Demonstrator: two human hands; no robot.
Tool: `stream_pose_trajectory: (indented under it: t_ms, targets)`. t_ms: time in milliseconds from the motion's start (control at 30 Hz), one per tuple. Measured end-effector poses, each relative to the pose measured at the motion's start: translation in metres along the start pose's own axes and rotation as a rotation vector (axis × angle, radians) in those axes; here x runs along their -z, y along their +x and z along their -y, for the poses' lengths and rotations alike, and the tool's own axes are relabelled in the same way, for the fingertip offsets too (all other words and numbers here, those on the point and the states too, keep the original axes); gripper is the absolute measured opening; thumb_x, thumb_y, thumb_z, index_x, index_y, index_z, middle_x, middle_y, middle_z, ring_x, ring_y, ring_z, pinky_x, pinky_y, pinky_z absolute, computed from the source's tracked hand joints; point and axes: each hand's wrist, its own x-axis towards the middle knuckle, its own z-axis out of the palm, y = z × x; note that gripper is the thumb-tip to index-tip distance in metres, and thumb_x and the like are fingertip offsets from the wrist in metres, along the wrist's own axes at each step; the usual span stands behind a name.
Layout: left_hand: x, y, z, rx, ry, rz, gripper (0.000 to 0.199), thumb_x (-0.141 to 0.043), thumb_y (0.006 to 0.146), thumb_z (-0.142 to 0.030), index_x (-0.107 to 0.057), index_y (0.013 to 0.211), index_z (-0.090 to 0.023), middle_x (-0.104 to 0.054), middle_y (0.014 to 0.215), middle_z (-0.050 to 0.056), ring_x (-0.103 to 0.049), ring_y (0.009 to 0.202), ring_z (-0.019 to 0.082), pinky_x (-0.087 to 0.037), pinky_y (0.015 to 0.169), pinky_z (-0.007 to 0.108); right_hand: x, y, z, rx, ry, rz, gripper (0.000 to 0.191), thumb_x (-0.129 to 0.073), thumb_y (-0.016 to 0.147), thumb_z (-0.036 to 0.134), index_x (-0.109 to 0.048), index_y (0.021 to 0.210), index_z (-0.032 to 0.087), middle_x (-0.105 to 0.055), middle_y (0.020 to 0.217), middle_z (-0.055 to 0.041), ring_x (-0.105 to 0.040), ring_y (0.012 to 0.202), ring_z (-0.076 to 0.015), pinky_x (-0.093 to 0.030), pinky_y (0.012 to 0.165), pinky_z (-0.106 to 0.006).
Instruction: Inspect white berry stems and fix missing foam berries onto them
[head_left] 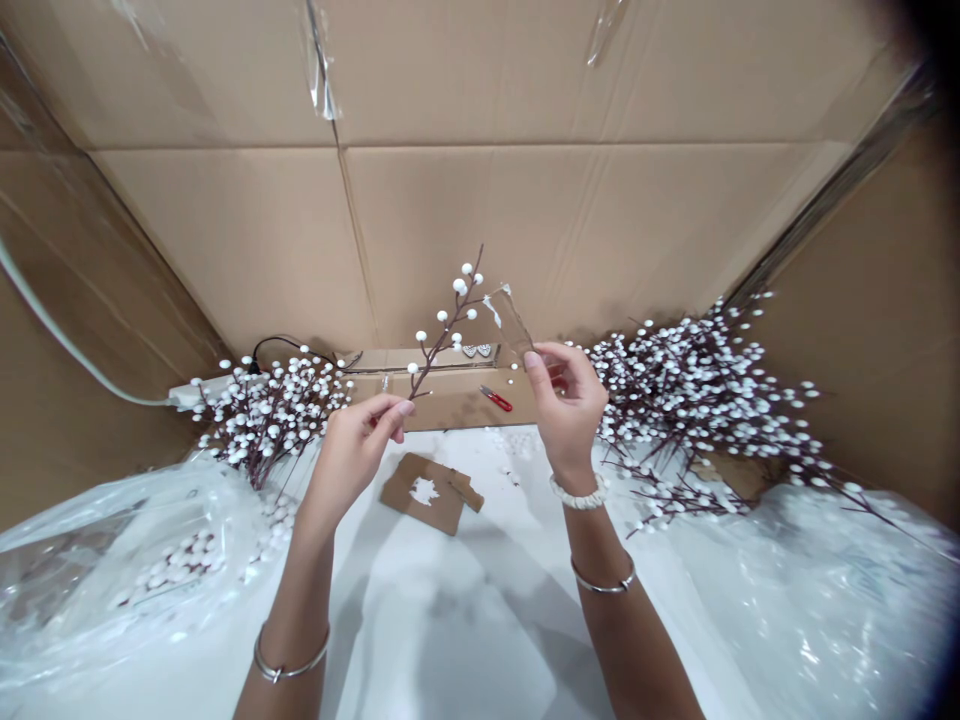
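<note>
My left hand (367, 440) is closed on the lower stem of a brown twig with white berries (444, 330), held tilted up to the right. In my right hand (566, 395), pinched between thumb and fingers, is a narrow cardboard strip (511, 320) with white stuff on its upper end. That end is close to a side shoot of the twig; whether they touch I cannot tell. Below the hands, a cardboard piece (431, 495) with a white patch lies on the white table, a smaller cardboard scrap (466, 490) on its right edge.
Bunches of white-berry twigs stand at the left (274, 410) and right (690, 390). Red-handled thread snips (496, 399) lie on cardboard at the back. Clear plastic bags (135, 570) flank the white table (480, 640). Cardboard walls (480, 200) enclose it; a white cable (67, 335) runs to a power strip.
</note>
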Motion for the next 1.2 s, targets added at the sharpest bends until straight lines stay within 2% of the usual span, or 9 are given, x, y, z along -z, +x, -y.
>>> stream_pose_trajectory:
  t_ms: [233,433,567,800,1033,1200]
  targets:
    - [0.001,0.000,0.000,0.012,0.004,0.008,0.038,-0.051,0.091,-0.045,-0.059,0.067,-0.017,-0.056,0.061,-0.003,-0.044,0.053,0.008,-0.032,0.054,0.022,-0.001,0.000,0.000,0.011,-0.025,0.002,0.014,-0.062,0.088,0.033,-0.067,0.091,0.020,-0.063,0.083,-0.0004,-0.056,0.069,-0.0100,-0.045,0.062,-0.024]
    - [0.002,0.000,0.001,0.001,-0.019,0.017,0.038,-0.051,0.091,-0.045,-0.059,0.068,-0.016,-0.057,0.063,-0.002,-0.050,0.060,0.009,-0.035,0.060,0.021,-0.001,0.000,0.000,0.006,-0.028,-0.003,0.013,-0.062,0.087,0.031,-0.067,0.091,0.020,-0.062,0.081,0.0001,-0.055,0.068,-0.0094,-0.044,0.061,-0.023]
    - [0.002,0.000,0.002,0.011,-0.011,0.021,0.038,-0.049,0.092,-0.045,-0.057,0.067,-0.016,-0.057,0.064,-0.002,-0.050,0.061,0.010,-0.035,0.061,0.021,-0.001,0.001,-0.002,-0.042,-0.016,-0.057,0.016,-0.062,0.087,0.035,-0.066,0.092,0.020,-0.060,0.080,0.0000,-0.054,0.068,-0.0098,-0.044,0.061,-0.023]
    - [0.008,0.001,0.006,-0.018,0.086,0.109,0.041,-0.046,0.093,-0.045,-0.056,0.065,-0.017,-0.056,0.063,-0.002,-0.047,0.059,0.010,-0.033,0.060,0.022,0.002,0.007,-0.007,-0.129,0.109,-0.164,0.021,-0.064,0.084,0.038,-0.063,0.092,0.018,-0.055,0.075,0.0012,-0.052,0.067,-0.0097,-0.044,0.059,-0.023]
    - [0.011,-0.001,0.001,-0.032,0.136,0.217,0.040,-0.046,0.094,-0.044,-0.060,0.070,-0.017,-0.056,0.062,-0.003,-0.047,0.058,0.009,-0.032,0.059,0.021,0.003,0.011,-0.012,-0.138,0.156,-0.177,0.019,-0.065,0.084,0.037,-0.063,0.091,0.019,-0.054,0.074,0.0021,-0.051,0.063,-0.0088,-0.044,0.059,-0.023]
    - [0.011,-0.001,0.000,-0.042,0.148,0.243,0.038,-0.045,0.095,-0.043,-0.063,0.073,-0.017,-0.055,0.061,-0.004,-0.046,0.057,0.009,-0.032,0.059,0.021,0.004,0.011,-0.015,-0.164,0.157,-0.171,0.020,-0.065,0.084,0.038,-0.062,0.092,0.019,-0.053,0.074,0.0024,-0.051,0.063,-0.0089,-0.044,0.059,-0.023]
